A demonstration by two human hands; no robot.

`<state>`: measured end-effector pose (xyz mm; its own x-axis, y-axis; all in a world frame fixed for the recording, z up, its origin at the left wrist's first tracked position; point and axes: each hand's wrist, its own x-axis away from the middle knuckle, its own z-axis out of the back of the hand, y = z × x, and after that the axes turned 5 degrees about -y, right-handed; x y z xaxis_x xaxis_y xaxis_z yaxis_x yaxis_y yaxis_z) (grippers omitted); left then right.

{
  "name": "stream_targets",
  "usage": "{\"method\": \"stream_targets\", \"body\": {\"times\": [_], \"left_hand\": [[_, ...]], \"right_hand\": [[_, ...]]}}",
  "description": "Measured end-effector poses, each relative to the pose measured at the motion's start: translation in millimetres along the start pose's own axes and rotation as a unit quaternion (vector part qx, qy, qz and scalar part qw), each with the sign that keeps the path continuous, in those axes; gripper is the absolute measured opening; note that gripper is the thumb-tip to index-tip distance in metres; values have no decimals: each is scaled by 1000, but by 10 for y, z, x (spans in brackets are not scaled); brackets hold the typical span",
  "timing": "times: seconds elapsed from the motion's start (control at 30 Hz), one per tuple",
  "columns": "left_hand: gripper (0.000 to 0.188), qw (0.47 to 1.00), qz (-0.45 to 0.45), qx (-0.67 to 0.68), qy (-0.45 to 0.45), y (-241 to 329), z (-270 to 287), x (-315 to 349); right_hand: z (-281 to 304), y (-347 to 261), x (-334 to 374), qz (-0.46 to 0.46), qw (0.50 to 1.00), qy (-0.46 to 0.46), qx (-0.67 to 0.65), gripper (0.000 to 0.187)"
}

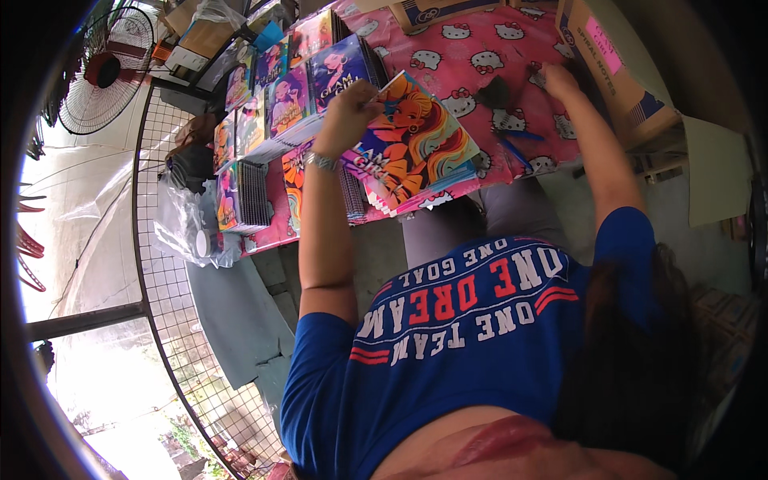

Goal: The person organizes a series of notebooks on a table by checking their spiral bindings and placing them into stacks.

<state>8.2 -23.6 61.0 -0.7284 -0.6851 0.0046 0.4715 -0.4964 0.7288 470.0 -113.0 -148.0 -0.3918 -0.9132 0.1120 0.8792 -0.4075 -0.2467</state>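
Observation:
My left hand [350, 120] is closed on the upper left edge of a notebook cover [416, 140], printed with a cartoon figure in orange, purple and yellow. That cover lies at a slant over a loose pile at the table's near edge, its lower edges fanned. To the right, my right hand [560, 82] rests low over the pink tablecloth beside a cardboard box [620, 80]. Its fingers are curled, and whatever may be in them is too small to make out. Between the hands lie a dark flat piece [494, 93] and blue pen-like items [518, 146].
Stacks of spiral notebooks [288, 100] with bright covers fill the table's left side. Another carton [448, 11] stands at the far edge. A clear plastic bag [192, 224] hangs by the left corner, near a wire mesh panel [172, 296]. A fan [104, 70] stands far left.

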Motion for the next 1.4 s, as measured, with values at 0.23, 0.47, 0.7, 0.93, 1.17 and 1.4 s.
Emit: {"method": "stream_targets", "body": {"times": [0.23, 0.47, 0.7, 0.93, 1.17, 1.4], "left_hand": [[34, 961, -132, -241, 25, 679, -1, 452], [19, 944, -148, -284, 72, 557, -227, 395], [14, 945, -150, -283, 74, 438, -250, 224], [13, 929, -178, -301, 125, 447, -326, 305], [19, 930, -184, -282, 146, 517, -374, 346], [19, 934, -169, -283, 136, 514, -360, 330]], "right_hand": [[344, -409, 138, -32, 997, 34, 67, 27], [207, -227, 130, -42, 998, 50, 15, 38], [705, -668, 223, 56, 991, 4, -125, 27], [1155, -1948, 1550, 374, 828, 64, -413, 28], [1097, -2062, 1622, 391, 810, 132, -417, 31], [1159, -2084, 1724, 381, 814, 133, -418, 31]]}}
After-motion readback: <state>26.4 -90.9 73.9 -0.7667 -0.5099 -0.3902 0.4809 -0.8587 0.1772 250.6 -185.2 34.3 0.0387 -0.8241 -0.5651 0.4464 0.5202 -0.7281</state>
